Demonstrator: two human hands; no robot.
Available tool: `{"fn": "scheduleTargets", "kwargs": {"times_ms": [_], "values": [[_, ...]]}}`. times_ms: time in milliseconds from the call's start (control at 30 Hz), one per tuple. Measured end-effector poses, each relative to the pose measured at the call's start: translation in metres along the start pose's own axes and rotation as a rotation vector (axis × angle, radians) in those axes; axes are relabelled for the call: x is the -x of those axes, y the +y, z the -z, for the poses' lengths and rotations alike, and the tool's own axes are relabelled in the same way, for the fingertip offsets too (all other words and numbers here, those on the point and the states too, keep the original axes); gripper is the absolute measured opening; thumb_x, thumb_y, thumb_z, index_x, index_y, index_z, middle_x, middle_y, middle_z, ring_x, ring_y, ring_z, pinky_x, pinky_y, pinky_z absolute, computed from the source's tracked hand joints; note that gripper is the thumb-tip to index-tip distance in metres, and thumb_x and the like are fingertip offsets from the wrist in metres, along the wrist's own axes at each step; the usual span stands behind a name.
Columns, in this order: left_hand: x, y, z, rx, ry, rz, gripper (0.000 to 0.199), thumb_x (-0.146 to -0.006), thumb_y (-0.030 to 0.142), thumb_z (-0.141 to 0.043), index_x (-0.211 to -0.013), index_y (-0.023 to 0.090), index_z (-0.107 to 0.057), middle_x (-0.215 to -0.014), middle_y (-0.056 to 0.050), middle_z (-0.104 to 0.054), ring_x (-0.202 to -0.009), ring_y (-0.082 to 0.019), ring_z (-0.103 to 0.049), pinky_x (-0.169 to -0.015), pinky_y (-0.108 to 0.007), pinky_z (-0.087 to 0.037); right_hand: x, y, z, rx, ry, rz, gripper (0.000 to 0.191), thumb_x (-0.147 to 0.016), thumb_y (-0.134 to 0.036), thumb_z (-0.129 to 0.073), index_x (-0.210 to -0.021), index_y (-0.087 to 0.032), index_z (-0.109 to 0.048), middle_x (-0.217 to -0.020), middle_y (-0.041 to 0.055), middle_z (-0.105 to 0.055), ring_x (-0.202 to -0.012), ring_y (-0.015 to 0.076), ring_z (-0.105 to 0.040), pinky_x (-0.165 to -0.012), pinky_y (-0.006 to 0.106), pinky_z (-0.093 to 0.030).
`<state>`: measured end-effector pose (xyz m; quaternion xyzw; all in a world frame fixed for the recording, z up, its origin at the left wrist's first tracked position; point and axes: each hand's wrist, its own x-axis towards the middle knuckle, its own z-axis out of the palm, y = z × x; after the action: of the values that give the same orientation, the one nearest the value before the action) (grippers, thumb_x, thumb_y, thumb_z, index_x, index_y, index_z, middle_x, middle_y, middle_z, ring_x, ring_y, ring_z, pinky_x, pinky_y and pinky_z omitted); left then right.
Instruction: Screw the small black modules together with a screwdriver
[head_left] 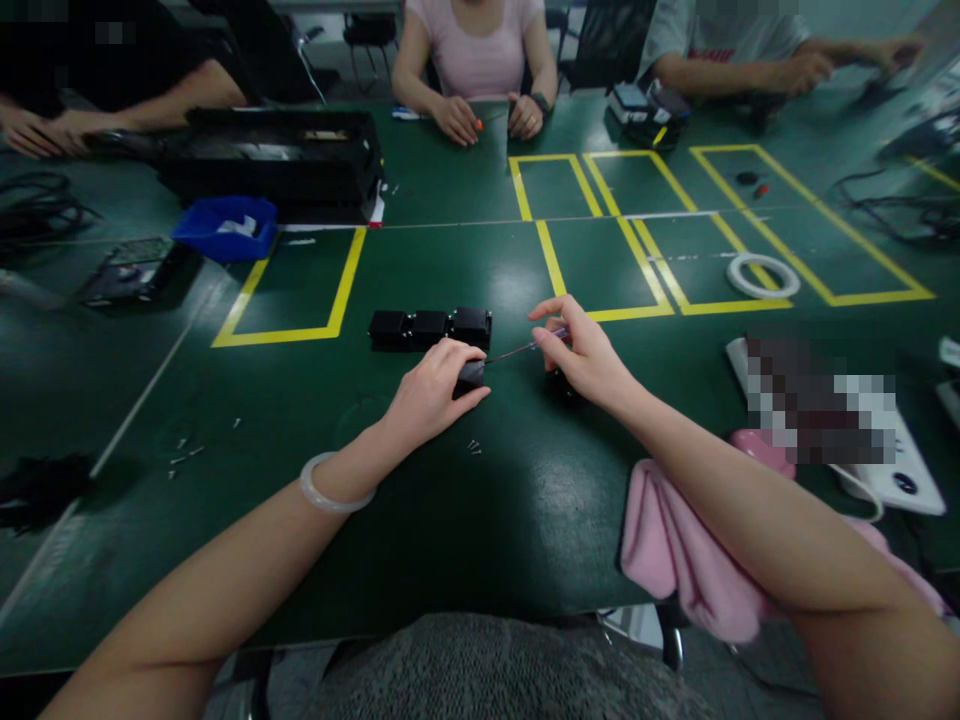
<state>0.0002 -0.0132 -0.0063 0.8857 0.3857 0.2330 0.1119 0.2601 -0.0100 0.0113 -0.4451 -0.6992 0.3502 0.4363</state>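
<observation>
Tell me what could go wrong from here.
The thin-shafted, purple-handled tool in the right hand points at the small black block in the left hand; a slip might jab that left hand.

Small, loose silver metal screws lie on the dark green tabletop near the left hand, so a careless sweep could scatter them.

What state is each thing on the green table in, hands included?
Left hand: closed around the held block
Held block: black, partly covered by fingers
Right hand: gripping the screwdriver
Screwdriver: shaft pointing at the held block
Three black blocks: in a row
Screws: loose
Blue bin: open-topped, something white inside
White ring: flat
Pink cloth: rumpled
</observation>
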Motion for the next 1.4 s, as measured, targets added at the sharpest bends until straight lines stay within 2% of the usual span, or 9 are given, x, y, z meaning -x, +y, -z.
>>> {"fn": "scheduleTargets", "kwargs": {"times_ms": [133, 300, 533, 633, 733, 1000, 1233, 1400], "values": [[0.0001, -0.0002, 0.0002, 0.005, 0.000, -0.001, 0.036, -0.097, 0.028, -0.072, -0.130, 0.019, -0.059, -0.127, -0.013, -0.066, -0.123, -0.032, -0.065, -0.104, -0.049, -0.058, 0.0002, -0.0018, 0.0007, 0.017, -0.030, -0.049, 0.012, -0.104, -0.035, -0.057, -0.105, -0.024, -0.054, -0.064, -0.0078, -0.052, -0.052, 0.0117, -0.051, -0.056, 0.029, -0.038], [-0.0001, -0.0003, 0.0003, -0.005, 0.001, -0.004, 0.036, -0.097, 0.028, -0.072, -0.130, 0.019, -0.058, -0.127, -0.013, -0.066, -0.123, -0.032, -0.065, -0.104, -0.049, -0.058, 0.0003, -0.0024, 0.0006, 0.030, 0.008, 0.015, 0.015, -0.099, -0.024, -0.057, -0.114, -0.024, -0.054, -0.072, -0.0070, -0.052, -0.058, 0.0120, -0.056, -0.064, 0.031, -0.045], [0.0002, 0.0004, 0.0011, -0.009, -0.009, -0.002, 0.035, -0.099, 0.029, -0.069, -0.130, 0.019, -0.058, -0.127, -0.014, -0.066, -0.124, -0.032, -0.065, -0.105, -0.050, -0.057, -0.0003, -0.0033, 0.0008, 0.008, -0.016, -0.065, 0.014, -0.103, -0.038, -0.059, -0.102, -0.024, -0.056, -0.063, -0.0073, -0.053, -0.051, 0.0112, -0.051, -0.055, 0.028, -0.038], [-0.0001, 0.0012, 0.0022, -0.001, -0.020, 0.008, 0.035, -0.099, 0.030, -0.069, -0.130, 0.020, -0.058, -0.128, -0.013, -0.066, -0.124, -0.032, -0.064, -0.105, -0.051, -0.057, 0.0001, -0.0038, 0.0010, 0.002, -0.017, -0.051, 0.008, -0.102, -0.032, -0.058, -0.104, -0.024, -0.056, -0.064, -0.0073, -0.053, -0.052, 0.0115, -0.051, -0.055, 0.029, -0.039], [-0.0004, 0.0018, 0.0028, 0.008, -0.021, 0.017, 0.035, -0.098, 0.030, -0.070, -0.131, 0.022, -0.058, -0.128, -0.012, -0.066, -0.124, -0.031, -0.065, -0.105, -0.050, -0.057, 0.0003, -0.0037, 0.0008, -0.011, 0.003, -0.012, 0.012, -0.099, -0.026, -0.058, -0.111, -0.024, -0.055, -0.070, -0.0071, -0.053, -0.056, 0.0121, -0.056, -0.062, 0.030, -0.046], [-0.0004, 0.0013, 0.0020, 0.008, -0.017, 0.021, 0.035, -0.097, 0.028, -0.071, -0.130, 0.021, -0.060, -0.128, -0.013, -0.066, -0.124, -0.032, -0.065, -0.106, -0.050, -0.057, -0.0006, -0.0026, 0.0009, 0.007, -0.012, -0.070, 0.018, -0.103, -0.041, -0.057, -0.101, -0.023, -0.056, -0.063, -0.0073, -0.053, -0.052, 0.0120, -0.052, -0.056, 0.029, -0.038], [-0.0002, 0.0011, 0.0019, -0.004, -0.020, 0.013, 0.036, -0.097, 0.028, -0.071, -0.130, 0.021, -0.058, -0.128, -0.013, -0.066, -0.124, -0.031, -0.065, -0.105, -0.050, -0.058, 0.0003, -0.0020, 0.0006, -0.014, 0.006, -0.011, 0.013, -0.100, -0.030, -0.058, -0.111, -0.024, -0.055, -0.071, -0.0073, -0.053, -0.056, 0.0115, -0.055, -0.061, 0.030, -0.044], [-0.0004, 0.0013, 0.0023, 0.007, -0.020, 0.013, 0.036, -0.097, 0.029, -0.071, -0.130, 0.021, -0.058, -0.128, -0.013, -0.066, -0.125, -0.032, -0.064, -0.106, -0.050, -0.057, 0.0001, -0.0015, 0.0003, -0.009, -0.001, -0.053, 0.013, -0.103, -0.037, -0.059, -0.104, -0.024, -0.056, -0.066, -0.0073, -0.053, -0.054, 0.0118, -0.053, -0.057, 0.029, -0.040]]}}
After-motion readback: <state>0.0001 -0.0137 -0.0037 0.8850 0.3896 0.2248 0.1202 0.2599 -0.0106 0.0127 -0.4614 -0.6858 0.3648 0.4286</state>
